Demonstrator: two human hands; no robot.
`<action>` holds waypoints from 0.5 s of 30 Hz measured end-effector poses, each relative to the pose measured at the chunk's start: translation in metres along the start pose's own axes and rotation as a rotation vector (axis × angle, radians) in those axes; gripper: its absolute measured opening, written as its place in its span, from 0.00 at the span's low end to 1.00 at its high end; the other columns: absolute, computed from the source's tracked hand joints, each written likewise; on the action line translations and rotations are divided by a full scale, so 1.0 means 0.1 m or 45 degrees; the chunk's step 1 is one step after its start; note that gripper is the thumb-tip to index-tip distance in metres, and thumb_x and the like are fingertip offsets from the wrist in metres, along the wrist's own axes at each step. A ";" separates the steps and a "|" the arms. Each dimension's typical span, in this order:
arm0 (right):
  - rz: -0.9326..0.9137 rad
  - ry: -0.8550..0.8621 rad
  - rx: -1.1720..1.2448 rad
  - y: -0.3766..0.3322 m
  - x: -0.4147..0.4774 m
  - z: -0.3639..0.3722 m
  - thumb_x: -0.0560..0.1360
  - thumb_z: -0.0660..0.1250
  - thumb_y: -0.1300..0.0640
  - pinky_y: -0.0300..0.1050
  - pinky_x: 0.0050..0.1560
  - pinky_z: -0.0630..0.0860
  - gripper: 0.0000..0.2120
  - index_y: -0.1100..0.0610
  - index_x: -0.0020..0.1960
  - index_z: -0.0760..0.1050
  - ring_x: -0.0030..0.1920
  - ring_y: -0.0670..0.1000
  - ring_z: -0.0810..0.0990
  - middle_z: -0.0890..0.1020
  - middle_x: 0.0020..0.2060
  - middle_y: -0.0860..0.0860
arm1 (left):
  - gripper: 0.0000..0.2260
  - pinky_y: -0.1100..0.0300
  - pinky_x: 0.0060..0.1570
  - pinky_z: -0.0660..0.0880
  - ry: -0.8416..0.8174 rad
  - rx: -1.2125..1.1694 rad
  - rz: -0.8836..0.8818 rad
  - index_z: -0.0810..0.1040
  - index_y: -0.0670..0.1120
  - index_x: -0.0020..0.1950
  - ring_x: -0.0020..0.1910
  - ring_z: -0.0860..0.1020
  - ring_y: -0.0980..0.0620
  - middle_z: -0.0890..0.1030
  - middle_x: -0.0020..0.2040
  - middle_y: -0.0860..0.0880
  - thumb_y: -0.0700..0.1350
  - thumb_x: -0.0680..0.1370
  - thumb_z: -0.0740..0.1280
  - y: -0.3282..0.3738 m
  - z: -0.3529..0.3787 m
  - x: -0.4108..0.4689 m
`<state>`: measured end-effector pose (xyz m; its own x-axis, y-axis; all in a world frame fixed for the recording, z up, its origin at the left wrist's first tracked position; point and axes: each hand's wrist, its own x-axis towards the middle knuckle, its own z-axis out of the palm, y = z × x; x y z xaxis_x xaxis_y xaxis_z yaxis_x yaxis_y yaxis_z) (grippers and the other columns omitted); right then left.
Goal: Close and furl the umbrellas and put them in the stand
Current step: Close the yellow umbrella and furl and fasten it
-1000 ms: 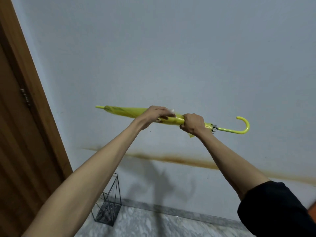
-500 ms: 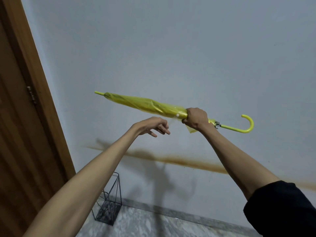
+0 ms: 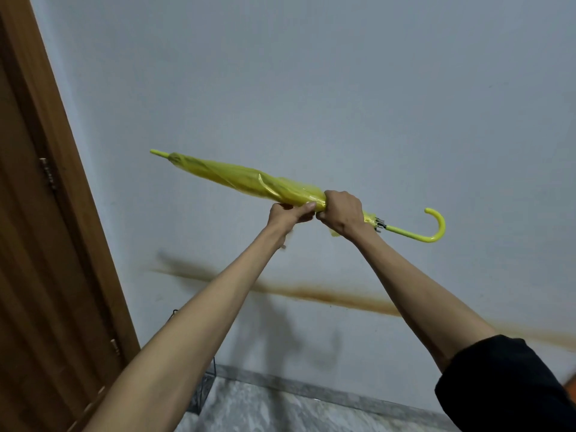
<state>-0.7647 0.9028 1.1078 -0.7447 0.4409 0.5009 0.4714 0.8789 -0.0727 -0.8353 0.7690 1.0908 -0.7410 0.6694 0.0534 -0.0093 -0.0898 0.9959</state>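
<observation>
I hold the yellow umbrella (image 3: 249, 182) up in the air in front of the wall (image 3: 311, 88), nearly level, its tip pointing left and slightly up and its hooked handle (image 3: 436, 226) out to the right. My right grip (image 3: 341, 213) is clenched round the canopy at the end nearest the handle. My left grip (image 3: 288, 215) touches it from the left, fingers curled under the fabric and thumb pressing on top.

As I judge it, the closing is done: the ribs are folded in and the canopy lies along the shaft. The furling is only partway. The fabric is twisted but bulges loosely in the middle, and a small flap hangs out below my right grip. I cannot see a strap fastened round it.

What is left is tightening the wrap, securing it, and lowering the umbrella into the wire stand (image 3: 205, 391), which sits on the marble floor (image 3: 280, 406) by the wall, beside the wooden door (image 3: 31, 275) and mostly hidden behind my left forearm. Whether it holds anything I cannot tell. No other umbrella is in view.

I can read no brand, label or writing anywhere.
</observation>
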 end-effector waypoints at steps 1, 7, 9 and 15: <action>0.026 -0.022 0.033 0.00 0.00 -0.02 0.68 0.67 0.56 0.44 0.35 0.66 0.09 0.60 0.44 0.74 0.41 0.60 0.78 0.80 0.38 0.55 | 0.11 0.59 0.46 0.76 -0.034 -0.054 0.004 0.79 0.42 0.47 0.34 0.80 0.55 0.81 0.38 0.49 0.48 0.72 0.75 0.02 -0.02 -0.01; 0.227 -0.421 0.645 0.00 -0.03 -0.25 0.65 0.73 0.54 0.42 0.31 0.73 0.11 0.59 0.39 0.75 0.28 0.52 0.79 0.79 0.29 0.52 | 0.21 0.64 0.21 0.50 -0.040 -0.054 -0.135 0.64 0.51 0.34 0.23 0.54 0.55 0.59 0.26 0.55 0.56 0.70 0.75 0.10 -0.14 0.01; 0.242 -0.597 0.773 -0.02 -0.05 -0.33 0.65 0.74 0.52 0.42 0.32 0.73 0.11 0.58 0.39 0.77 0.28 0.51 0.77 0.78 0.28 0.51 | 0.22 0.65 0.20 0.51 -0.087 -0.076 -0.118 0.63 0.52 0.34 0.24 0.53 0.55 0.58 0.26 0.55 0.57 0.69 0.75 0.12 -0.14 -0.01; 0.365 -1.032 1.035 0.01 -0.15 -0.46 0.70 0.69 0.50 0.42 0.33 0.68 0.10 0.57 0.41 0.73 0.29 0.51 0.72 0.74 0.31 0.52 | 0.20 0.63 0.22 0.48 -0.271 0.011 -0.136 0.65 0.52 0.29 0.23 0.52 0.56 0.57 0.26 0.54 0.53 0.71 0.74 0.24 -0.16 0.01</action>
<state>-0.7311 0.8887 1.1395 -0.8811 0.3699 -0.2947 0.4489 0.4578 -0.7674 -0.8471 0.7554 1.1139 -0.5777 0.8153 -0.0393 -0.0740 -0.0044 0.9972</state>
